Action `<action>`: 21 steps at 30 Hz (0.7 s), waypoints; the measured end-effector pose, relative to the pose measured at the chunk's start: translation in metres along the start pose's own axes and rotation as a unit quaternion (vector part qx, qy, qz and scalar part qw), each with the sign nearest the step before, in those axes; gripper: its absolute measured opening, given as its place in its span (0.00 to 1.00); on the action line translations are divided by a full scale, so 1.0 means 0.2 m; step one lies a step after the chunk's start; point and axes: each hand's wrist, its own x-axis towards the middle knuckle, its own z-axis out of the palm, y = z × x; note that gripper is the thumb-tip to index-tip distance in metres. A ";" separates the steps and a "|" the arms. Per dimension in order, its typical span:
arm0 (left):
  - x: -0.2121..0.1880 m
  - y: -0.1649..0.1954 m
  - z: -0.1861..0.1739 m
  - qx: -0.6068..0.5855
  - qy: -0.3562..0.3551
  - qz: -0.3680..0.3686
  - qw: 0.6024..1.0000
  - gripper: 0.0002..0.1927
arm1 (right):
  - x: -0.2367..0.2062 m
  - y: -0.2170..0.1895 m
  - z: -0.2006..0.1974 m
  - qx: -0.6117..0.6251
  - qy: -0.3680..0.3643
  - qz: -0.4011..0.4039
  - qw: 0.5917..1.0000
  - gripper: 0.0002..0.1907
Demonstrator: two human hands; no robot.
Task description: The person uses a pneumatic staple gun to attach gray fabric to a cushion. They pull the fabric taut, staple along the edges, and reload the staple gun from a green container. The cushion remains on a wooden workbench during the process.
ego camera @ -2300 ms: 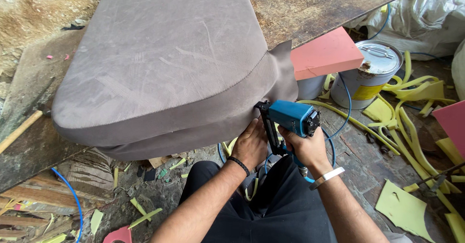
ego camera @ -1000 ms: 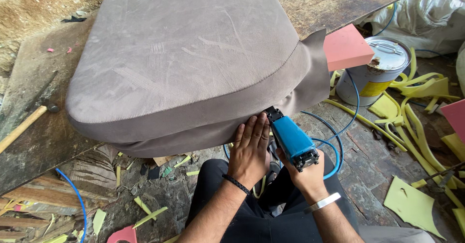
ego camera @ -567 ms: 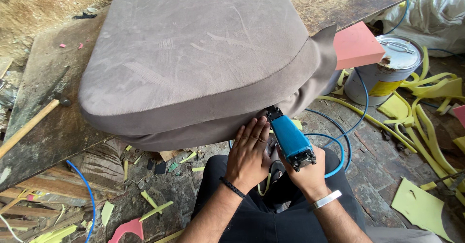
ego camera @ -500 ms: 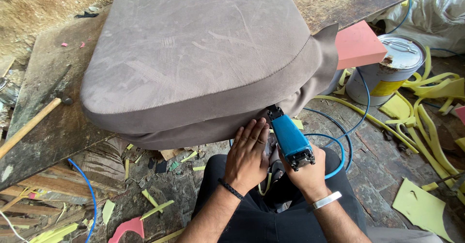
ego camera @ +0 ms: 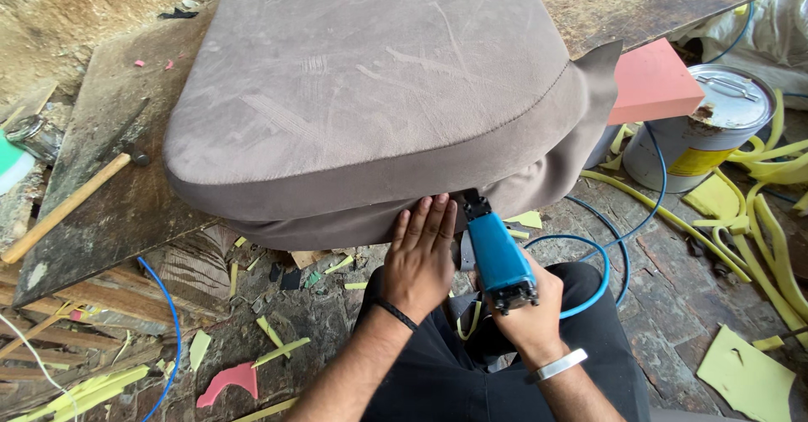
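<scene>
The right hand (ego camera: 526, 317) has its grip clamped around a blue staple gun (ego camera: 498, 254), nose pressed to the underside edge of the brown upholstered cushion (ego camera: 370, 94) at 12 o'clock. The left hand (ego camera: 421, 249), at 9 o'clock of the gun, lies flat, fingers apart, against the cushion's fabric. The cushion rests on the tabletop (ego camera: 109, 195); a paint can (ego camera: 703, 127) stands at 2 o'clock.
</scene>
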 end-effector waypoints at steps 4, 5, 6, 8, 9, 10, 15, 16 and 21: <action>-0.02 0.06 -0.01 0.007 0.014 -0.022 1.000 0.34 | 0.01 -0.02 0.06 0.001 0.029 -0.026 0.999 0.24; -0.02 0.06 -0.02 0.003 0.030 -0.020 0.999 0.34 | 0.01 -0.03 0.07 0.003 0.025 -0.013 1.000 0.24; -0.02 0.05 -0.03 -0.024 0.036 -0.019 0.999 0.34 | 0.01 -0.04 0.08 0.005 0.019 -0.001 1.000 0.25; -0.03 0.05 -0.05 -0.078 0.051 -0.012 0.996 0.33 | 0.00 -0.06 0.10 -0.009 0.031 -0.024 0.999 0.26; -0.03 0.04 -0.06 -0.082 0.046 -0.011 0.995 0.34 | 0.00 -0.07 0.11 -0.013 0.036 -0.036 0.999 0.27; -0.03 0.04 -0.06 -0.086 0.042 -0.009 0.995 0.34 | 0.00 -0.08 0.13 -0.011 0.034 -0.014 0.999 0.28; -0.05 0.01 -0.06 -0.121 0.081 -0.034 0.989 0.33 | 0.00 -0.08 0.13 -0.021 0.018 0.043 0.999 0.28; -0.05 0.00 -0.05 -0.096 0.105 -0.053 0.988 0.34 | 0.00 -0.07 0.13 -0.023 0.020 0.038 0.999 0.28; -0.02 0.06 0.04 -0.040 0.040 -0.137 0.989 0.40 | -0.01 -0.05 0.15 -0.006 0.030 -0.019 0.999 0.28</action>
